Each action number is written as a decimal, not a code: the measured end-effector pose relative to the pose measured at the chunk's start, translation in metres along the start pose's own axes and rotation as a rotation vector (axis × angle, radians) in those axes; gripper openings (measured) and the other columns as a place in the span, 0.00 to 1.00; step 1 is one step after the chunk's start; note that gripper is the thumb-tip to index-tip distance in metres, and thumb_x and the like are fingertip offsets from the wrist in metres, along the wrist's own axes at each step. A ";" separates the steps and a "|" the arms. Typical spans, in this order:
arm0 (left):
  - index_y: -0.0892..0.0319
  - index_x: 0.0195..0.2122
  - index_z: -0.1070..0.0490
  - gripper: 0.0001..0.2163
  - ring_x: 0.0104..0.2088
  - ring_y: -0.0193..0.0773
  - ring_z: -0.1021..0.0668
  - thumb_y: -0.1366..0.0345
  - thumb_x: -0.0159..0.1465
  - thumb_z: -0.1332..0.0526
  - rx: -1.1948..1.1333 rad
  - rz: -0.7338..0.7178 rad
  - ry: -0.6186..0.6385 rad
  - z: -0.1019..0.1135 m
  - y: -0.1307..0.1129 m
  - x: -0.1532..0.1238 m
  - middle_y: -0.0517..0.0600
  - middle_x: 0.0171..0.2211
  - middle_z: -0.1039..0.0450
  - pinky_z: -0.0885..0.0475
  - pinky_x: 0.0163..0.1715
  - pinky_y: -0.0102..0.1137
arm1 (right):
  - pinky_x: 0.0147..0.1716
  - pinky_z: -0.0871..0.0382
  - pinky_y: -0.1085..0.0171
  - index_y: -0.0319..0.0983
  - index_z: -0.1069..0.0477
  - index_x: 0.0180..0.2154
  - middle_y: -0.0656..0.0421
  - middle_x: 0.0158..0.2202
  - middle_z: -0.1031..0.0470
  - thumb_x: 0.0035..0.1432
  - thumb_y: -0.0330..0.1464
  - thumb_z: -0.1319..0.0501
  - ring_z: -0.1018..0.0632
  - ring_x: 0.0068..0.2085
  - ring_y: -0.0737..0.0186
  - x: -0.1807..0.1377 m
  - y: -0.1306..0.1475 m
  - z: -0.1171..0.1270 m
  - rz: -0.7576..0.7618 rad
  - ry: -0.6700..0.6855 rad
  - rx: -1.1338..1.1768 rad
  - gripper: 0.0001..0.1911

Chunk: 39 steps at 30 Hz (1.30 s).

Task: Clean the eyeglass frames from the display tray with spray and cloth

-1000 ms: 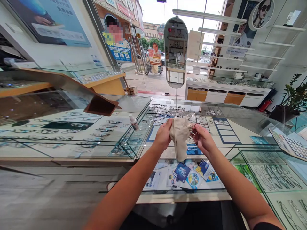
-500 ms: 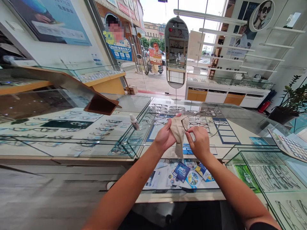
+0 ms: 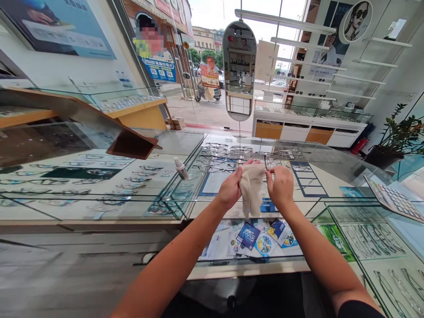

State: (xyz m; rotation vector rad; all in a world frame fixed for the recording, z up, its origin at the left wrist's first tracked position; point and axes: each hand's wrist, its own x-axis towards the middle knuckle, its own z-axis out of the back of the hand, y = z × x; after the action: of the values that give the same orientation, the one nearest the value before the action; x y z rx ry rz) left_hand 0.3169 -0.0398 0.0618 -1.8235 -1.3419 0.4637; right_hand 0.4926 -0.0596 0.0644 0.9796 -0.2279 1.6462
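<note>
My left hand (image 3: 229,191) grips a beige cleaning cloth (image 3: 251,187) that hangs down between both hands, above the glass display counter (image 3: 185,207). My right hand (image 3: 281,185) pinches a thin dark-framed pair of glasses (image 3: 269,162) right beside the cloth, and the cloth covers part of the frame. Both hands are held close together at chest height over the counter.
A small white spray bottle (image 3: 181,169) stands on the glass to the left. Rows of eyeglass frames (image 3: 218,155) lie under the glass beyond my hands. Leaflets (image 3: 255,236) sit on a lower shelf. An oval mirror (image 3: 239,70) stands behind; a calculator (image 3: 394,201) and plant (image 3: 402,137) are at right.
My right hand has shifted from left of the cloth's edge to its right side, the glasses have turned in my grip, and the view has tilted slightly downward.
</note>
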 end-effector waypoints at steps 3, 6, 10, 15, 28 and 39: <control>0.61 0.58 0.27 0.27 0.30 0.36 0.23 0.46 0.67 0.35 0.141 -0.061 -0.050 0.009 -0.001 0.004 0.50 0.33 0.22 0.27 0.35 0.30 | 0.46 0.34 0.55 0.42 0.30 0.35 0.53 0.37 0.23 0.70 0.41 0.44 0.26 0.42 0.52 0.011 -0.014 0.008 -0.071 0.001 0.343 0.13; 0.60 0.50 0.23 0.23 0.23 0.32 0.35 0.45 0.67 0.36 0.431 -0.233 -0.109 0.014 -0.001 0.003 0.43 0.24 0.35 0.37 0.26 0.28 | 0.46 0.33 0.56 0.43 0.30 0.34 0.56 0.35 0.23 0.67 0.49 0.40 0.24 0.40 0.55 0.018 -0.015 0.016 -0.156 0.073 0.659 0.17; 0.56 0.53 0.24 0.19 0.33 0.37 0.27 0.50 0.67 0.35 0.884 -0.520 -0.197 0.012 -0.002 -0.006 0.49 0.37 0.25 0.31 0.39 0.31 | 0.45 0.32 0.58 0.43 0.28 0.32 0.58 0.33 0.22 0.58 0.56 0.33 0.23 0.39 0.58 0.021 -0.009 0.026 -0.230 0.315 0.971 0.24; 0.55 0.60 0.28 0.32 0.59 0.56 0.26 0.53 0.56 0.26 1.099 -0.693 -0.100 0.006 -0.009 -0.012 0.60 0.59 0.26 0.34 0.60 0.44 | 0.44 0.29 0.58 0.42 0.26 0.31 0.59 0.31 0.20 0.55 0.53 0.29 0.22 0.36 0.60 0.021 -0.017 0.036 -0.243 0.658 1.167 0.21; 0.53 0.50 0.19 0.28 0.51 0.57 0.21 0.55 0.48 0.20 1.088 -0.652 0.015 -0.003 -0.020 -0.025 0.59 0.52 0.19 0.32 0.59 0.48 | 0.41 0.29 0.60 0.40 0.25 0.29 0.59 0.30 0.19 0.57 0.49 0.29 0.21 0.34 0.61 0.021 -0.012 0.053 -0.182 0.892 1.191 0.20; 0.56 0.54 0.26 0.32 0.52 0.49 0.23 0.42 0.55 0.26 1.262 -1.105 -0.200 -0.051 -0.136 0.001 0.55 0.51 0.21 0.29 0.58 0.44 | 0.50 0.30 0.54 0.41 0.21 0.42 0.57 0.41 0.21 0.54 0.50 0.28 0.22 0.45 0.57 0.128 0.021 0.158 0.208 0.678 0.871 0.22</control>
State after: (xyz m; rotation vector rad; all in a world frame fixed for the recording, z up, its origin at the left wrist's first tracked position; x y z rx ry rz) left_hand 0.2680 -0.0437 0.1990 0.0490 -1.4160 0.6324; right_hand 0.5489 -0.0715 0.2607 0.9519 0.9409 2.2185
